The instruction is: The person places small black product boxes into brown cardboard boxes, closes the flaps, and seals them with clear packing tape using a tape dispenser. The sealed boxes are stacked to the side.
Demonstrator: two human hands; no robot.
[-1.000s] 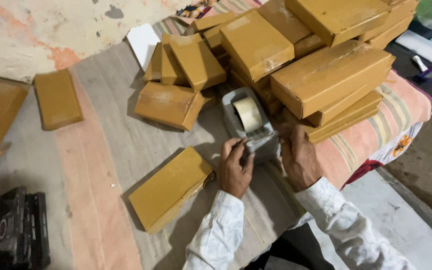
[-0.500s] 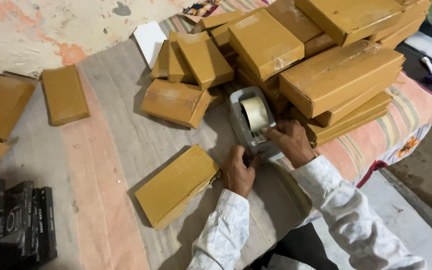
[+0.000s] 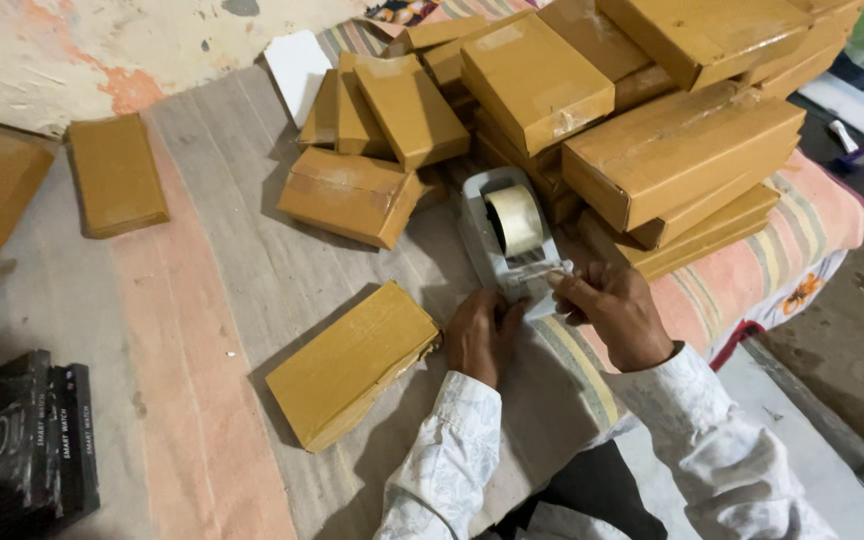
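A grey tape dispenser (image 3: 482, 235) with a roll of clear tape (image 3: 515, 220) stands on the striped cloth in front of me. My left hand (image 3: 480, 335) rests against the dispenser's near end, fingers curled on its base. My right hand (image 3: 612, 312) pinches the free end of the tape at the cutter, just right of the left hand. A brown wrapped box (image 3: 352, 360) lies on the cloth immediately left of my left hand, untouched.
A pile of several brown wrapped boxes (image 3: 672, 160) rises behind and right of the dispenser. More brown parcels (image 3: 117, 175) lie at the left. Black product boxes (image 3: 22, 440) are stacked at the lower left. A white card (image 3: 297, 62) lies at the back.
My right hand has moved from the dispenser's near side up to the cutter and taken the tape end. The left hand has stayed at the dispenser's base.
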